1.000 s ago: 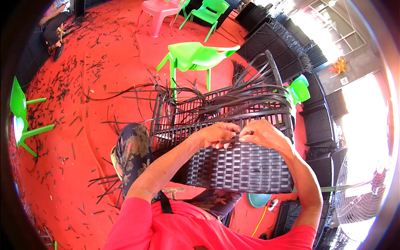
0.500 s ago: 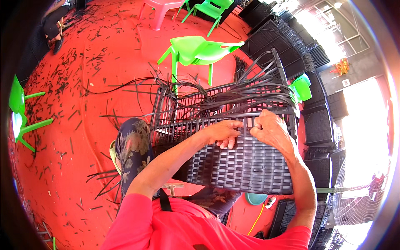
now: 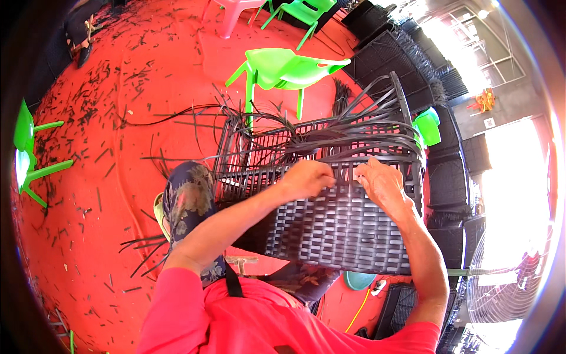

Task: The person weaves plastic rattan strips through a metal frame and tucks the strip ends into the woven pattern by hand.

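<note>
A half-woven black wicker frame (image 3: 401, 97) stands before me, its lower front panel (image 3: 354, 227) covered in dark plastic weave. Above the weave, bare upright strips show. At the panel's upper edge my left hand (image 3: 308, 179) is closed, fingers curled toward an upright strip; whatever lies in them is hidden. Just to its right, with a small gap between, my right hand (image 3: 382, 182) has its fingers bent and pressed against the top of the weave, closed at a strip there. A bundle of long loose black strips (image 3: 365, 140) lies across the frame behind both hands.
Beyond the frame is a green plastic chair (image 3: 277, 69); another green chair (image 3: 28, 150) is at far left. Strip offcuts litter the red floor (image 3: 147, 71). Stacked black woven pieces (image 3: 445, 183) line the right side, near a wire-caged fan (image 3: 501, 283). A person's foot (image 3: 84, 54) shows at upper left.
My left hand has drawn up and slightly left, its lower fingers curling in from the weave. The right hand has shifted slightly, its fingers still at the panel's top edge.
</note>
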The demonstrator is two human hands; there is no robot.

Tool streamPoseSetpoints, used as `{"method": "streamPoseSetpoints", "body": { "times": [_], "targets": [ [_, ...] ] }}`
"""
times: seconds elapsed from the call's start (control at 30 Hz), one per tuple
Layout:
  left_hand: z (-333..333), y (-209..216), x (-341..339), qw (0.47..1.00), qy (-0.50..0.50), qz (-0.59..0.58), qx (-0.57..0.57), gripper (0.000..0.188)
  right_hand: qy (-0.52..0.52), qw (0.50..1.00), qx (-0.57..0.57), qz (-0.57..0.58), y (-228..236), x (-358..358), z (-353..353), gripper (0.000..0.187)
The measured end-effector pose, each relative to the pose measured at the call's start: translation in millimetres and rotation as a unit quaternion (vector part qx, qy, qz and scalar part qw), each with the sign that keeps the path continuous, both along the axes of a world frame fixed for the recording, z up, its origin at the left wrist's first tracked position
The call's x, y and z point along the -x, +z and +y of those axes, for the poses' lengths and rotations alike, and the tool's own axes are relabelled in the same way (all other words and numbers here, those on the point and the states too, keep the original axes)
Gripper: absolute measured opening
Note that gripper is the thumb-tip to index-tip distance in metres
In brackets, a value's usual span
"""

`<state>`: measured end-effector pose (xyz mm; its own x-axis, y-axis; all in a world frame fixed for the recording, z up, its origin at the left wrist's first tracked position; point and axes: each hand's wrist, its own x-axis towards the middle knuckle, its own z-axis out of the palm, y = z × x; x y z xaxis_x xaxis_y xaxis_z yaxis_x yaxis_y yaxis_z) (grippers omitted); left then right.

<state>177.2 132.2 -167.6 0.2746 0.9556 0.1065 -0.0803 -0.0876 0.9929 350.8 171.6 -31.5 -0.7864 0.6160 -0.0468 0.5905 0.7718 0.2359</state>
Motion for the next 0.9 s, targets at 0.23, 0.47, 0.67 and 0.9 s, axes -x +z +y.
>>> {"method": "streamPoseSetpoints", "body": {
  "times": [0.23,0.47,0.67,0.9],
  "targets": [
    [-3.8,-42.9,4.0,0.949,-0.11,-0.221,0.196,0.02,0.035,0.993,0.109,0.028,5.1,29.7,-4.0,0.009],
    [-8.8,-45.9,1.6,0.932,-0.126,-0.296,0.169,0.02,-0.113,0.955,0.273,-0.018,-17.8,42.1,5.4,0.023],
    [-7.6,-37.0,0.5,0.945,-0.126,-0.222,0.205,0.035,-0.212,0.937,0.253,-0.111,-8.4,54.0,8.6,0.021],
    [-2.5,-38.9,-2.3,0.932,-0.204,-0.226,0.199,0.03,-0.17,0.96,0.172,-0.143,-27.7,52.1,1.6,0.019]
  ]
}}
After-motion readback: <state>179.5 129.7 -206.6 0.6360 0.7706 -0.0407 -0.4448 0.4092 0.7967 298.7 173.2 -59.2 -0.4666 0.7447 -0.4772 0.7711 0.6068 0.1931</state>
